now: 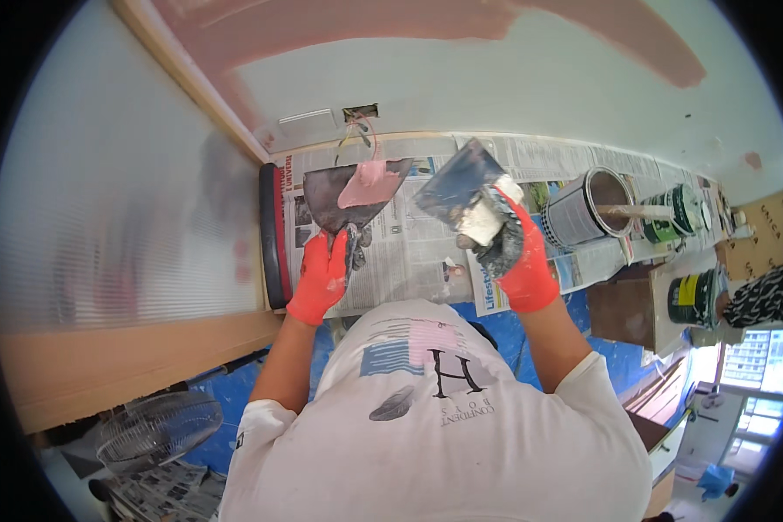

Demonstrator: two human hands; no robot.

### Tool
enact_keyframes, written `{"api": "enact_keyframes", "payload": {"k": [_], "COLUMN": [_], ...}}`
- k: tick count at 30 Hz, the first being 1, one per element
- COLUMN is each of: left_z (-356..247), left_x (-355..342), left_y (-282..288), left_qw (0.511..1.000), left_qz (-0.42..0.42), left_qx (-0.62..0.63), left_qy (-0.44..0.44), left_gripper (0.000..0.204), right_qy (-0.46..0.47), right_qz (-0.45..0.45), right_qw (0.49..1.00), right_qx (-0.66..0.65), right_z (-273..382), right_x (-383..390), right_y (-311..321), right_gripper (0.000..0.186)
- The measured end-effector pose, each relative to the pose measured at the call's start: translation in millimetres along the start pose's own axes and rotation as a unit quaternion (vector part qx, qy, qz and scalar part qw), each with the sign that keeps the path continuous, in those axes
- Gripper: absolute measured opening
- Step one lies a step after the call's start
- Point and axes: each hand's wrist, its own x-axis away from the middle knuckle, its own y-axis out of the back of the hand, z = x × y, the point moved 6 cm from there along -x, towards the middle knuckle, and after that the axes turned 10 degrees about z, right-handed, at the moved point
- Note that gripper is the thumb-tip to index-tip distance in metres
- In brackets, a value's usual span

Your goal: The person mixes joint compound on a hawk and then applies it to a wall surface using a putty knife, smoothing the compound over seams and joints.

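Here, my left hand (322, 271) grips a putty knife (325, 190), seemingly level so its pink filler (369, 184) won't slide. My right hand (524, 261) clasps a broad scraper (459, 180) over newspaper (409, 265), likely laid against drips.

Red-and-black-gloved left hand (329, 265), at eleven o'clock from the white-shirted torso (435, 426); red-and-black-gloved right hand (515, 257), at one; fingers curled, bare forearms (290, 364) extended.

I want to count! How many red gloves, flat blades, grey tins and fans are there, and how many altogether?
Red gloves: 2
Flat blades: 2
Grey tin: 1
Fan: 1
Total: 6
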Motion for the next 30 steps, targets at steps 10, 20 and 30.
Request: {"api": "enact_keyframes", "payload": {"k": [10, 20, 30], "left_z": [-12, -38, -80], "left_x": [-10, -1, -32], "left_y": [13, 10, 29], "left_qw": [0.998, 0.994, 0.963], "left_qz": [0.01, 0.065, 0.217], "left_qx": [0.063, 0.072, 0.157], "left_qy": [0.021, -0.043, -0.004], "left_gripper": [0.056, 0.052, 0.036], "right_qy": [0.161, 0.163, 0.221], "right_qz": [-0.001, -0.026, 0.013], "right_qw": [0.809, 0.78, 0.756], "right_qx": [0.565, 0.604, 0.616], "right_z": [-1, -22, -2], "right_x": [5, -11, -21], "right_y": [-34, -45, -62], "right_gripper": [0.053, 0.045, 0.062]}}
